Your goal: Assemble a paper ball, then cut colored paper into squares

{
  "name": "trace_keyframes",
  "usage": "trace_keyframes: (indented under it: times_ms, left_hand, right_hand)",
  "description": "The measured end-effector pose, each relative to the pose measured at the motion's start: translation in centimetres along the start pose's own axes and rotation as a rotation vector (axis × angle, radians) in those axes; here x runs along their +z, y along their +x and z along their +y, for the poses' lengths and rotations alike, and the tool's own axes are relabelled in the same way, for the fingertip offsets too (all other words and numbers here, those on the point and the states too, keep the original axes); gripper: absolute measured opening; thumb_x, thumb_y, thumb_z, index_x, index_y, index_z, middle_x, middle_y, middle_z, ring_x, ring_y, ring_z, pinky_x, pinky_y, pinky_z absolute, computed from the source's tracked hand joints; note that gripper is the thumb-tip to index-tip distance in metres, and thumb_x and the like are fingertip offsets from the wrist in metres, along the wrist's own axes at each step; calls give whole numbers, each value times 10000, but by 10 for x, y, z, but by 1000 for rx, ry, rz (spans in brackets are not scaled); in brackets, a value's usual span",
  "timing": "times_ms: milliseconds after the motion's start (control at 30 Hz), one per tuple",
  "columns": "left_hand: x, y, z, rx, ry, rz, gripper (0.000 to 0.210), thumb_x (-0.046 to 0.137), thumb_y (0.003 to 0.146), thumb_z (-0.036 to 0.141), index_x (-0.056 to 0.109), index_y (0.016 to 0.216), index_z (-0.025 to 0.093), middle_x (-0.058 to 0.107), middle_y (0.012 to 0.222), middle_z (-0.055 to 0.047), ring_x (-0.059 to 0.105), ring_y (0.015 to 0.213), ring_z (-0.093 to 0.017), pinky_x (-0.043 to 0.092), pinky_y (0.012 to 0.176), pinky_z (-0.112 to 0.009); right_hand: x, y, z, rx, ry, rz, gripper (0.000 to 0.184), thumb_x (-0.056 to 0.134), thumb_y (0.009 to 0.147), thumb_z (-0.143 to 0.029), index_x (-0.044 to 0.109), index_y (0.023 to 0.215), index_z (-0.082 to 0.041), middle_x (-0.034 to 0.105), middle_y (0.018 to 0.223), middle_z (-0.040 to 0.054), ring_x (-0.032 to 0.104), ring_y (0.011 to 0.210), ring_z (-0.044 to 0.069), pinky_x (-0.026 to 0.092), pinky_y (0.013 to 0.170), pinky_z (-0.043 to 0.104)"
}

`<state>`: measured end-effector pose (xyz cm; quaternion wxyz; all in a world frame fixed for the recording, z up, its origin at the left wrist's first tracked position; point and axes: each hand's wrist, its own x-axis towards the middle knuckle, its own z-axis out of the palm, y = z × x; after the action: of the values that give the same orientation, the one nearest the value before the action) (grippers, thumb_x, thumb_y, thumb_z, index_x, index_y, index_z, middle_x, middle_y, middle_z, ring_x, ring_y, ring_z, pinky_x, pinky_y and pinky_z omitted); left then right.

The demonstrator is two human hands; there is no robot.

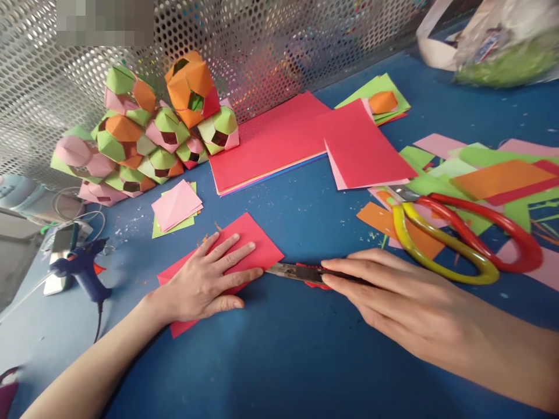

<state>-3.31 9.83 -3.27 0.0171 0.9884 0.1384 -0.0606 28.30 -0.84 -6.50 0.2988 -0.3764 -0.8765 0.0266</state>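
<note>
A folded sheet of red paper (257, 238) lies on the blue table, pressed down by my left hand (213, 273), whose fingers are spread flat across it. My right hand (406, 297) grips a utility knife (312, 273) with a dark body and red parts. The knife's metal blade points left and meets the paper's right side, close to my left index fingertip. Part of the knife's handle is hidden under my right fingers. Just beyond my right hand lie large scissors (489, 233) with one red and one yellow handle.
Folded-paper ball shapes (144, 139) are stacked against a perforated metal panel (271, 52). Nearby are small paper squares (177, 206), red sheets (275, 139), colored offcuts (493, 169), a blue glue gun (89, 267) with its cord, and a plastic bag (510, 52) at the back right.
</note>
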Motion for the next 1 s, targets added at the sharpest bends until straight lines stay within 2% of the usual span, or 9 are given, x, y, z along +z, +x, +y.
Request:
trace_keyframes:
  times_ms: [133, 267, 400, 567, 667, 767, 867, 1000]
  left_hand:
    - [2, -1, 0, -16, -34, 15, 666, 274, 969, 600, 282, 1500, 199, 298, 1572, -128, 213, 1476, -331, 147, 1182, -606]
    - [3, -3, 0, -27, -78, 38, 691, 284, 972, 589, 249, 1486, 129, 343, 1545, -160, 185, 1486, -311, 145, 1186, -602]
    - [4, -2, 0, -12, -81, 51, 655, 298, 979, 571, 293, 1459, 126, 352, 1538, -167, 177, 1490, -296, 142, 1194, -587]
    - [1, -2, 1, -23, -117, 33, 625, 309, 987, 553, 332, 1447, 129, 333, 1550, -152, 175, 1490, -295, 126, 1196, -591]
    - [-5, -3, -3, -36, -171, -27, 543, 305, 1022, 432, 283, 1490, 156, 300, 1571, -113, 142, 1499, -268, 105, 1211, -563]
    - [-9, -4, -10, -6, -186, -74, 505, 298, 1020, 306, 278, 1508, 177, 256, 1589, -82, 116, 1504, -245, 108, 1224, -516]
    - [-6, -5, -16, 34, -148, -45, 495, 315, 1002, 295, 358, 1481, 178, 211, 1601, -87, 99, 1506, -258, 156, 1219, -489]
    - [2, -7, -15, 30, -96, -6, 507, 318, 990, 306, 364, 1479, 180, 231, 1594, -100, 142, 1499, -278, 158, 1205, -529]
  right_hand:
    - [-1, 1, -1, -60, -28, -38, 348, 404, 924, -39, 659, 1145, -123, 694, 1089, 92, 605, 1042, 195, 548, 891, 338]
    - [-2, 2, -2, -41, -33, 3, 339, 403, 920, -22, 657, 1125, -117, 695, 1068, 89, 604, 1018, 193, 551, 862, 339]
    - [-2, 4, -1, -123, -84, -29, 346, 368, 931, -30, 676, 1051, -130, 696, 1054, 83, 604, 1011, 211, 548, 857, 378]
    - [-1, 4, -1, -157, -127, -48, 330, 392, 924, -20, 684, 1039, -122, 696, 1046, 80, 589, 1039, 215, 525, 881, 375]
    - [-3, 4, -1, -188, -172, -83, 344, 387, 929, -21, 678, 1079, -123, 700, 1070, 70, 580, 1058, 220, 497, 913, 378]
    - [-6, 3, -2, -203, -186, -66, 347, 389, 928, -17, 678, 1087, -124, 706, 1060, 71, 579, 1064, 222, 481, 922, 378]
    - [-5, 3, -3, -173, -159, -45, 350, 383, 929, -13, 680, 1068, -133, 707, 1058, 70, 587, 1043, 210, 477, 912, 371]
    - [-3, 4, -3, -173, -123, -59, 347, 390, 923, -12, 687, 1030, -156, 706, 1084, 64, 590, 1044, 208, 479, 906, 374]
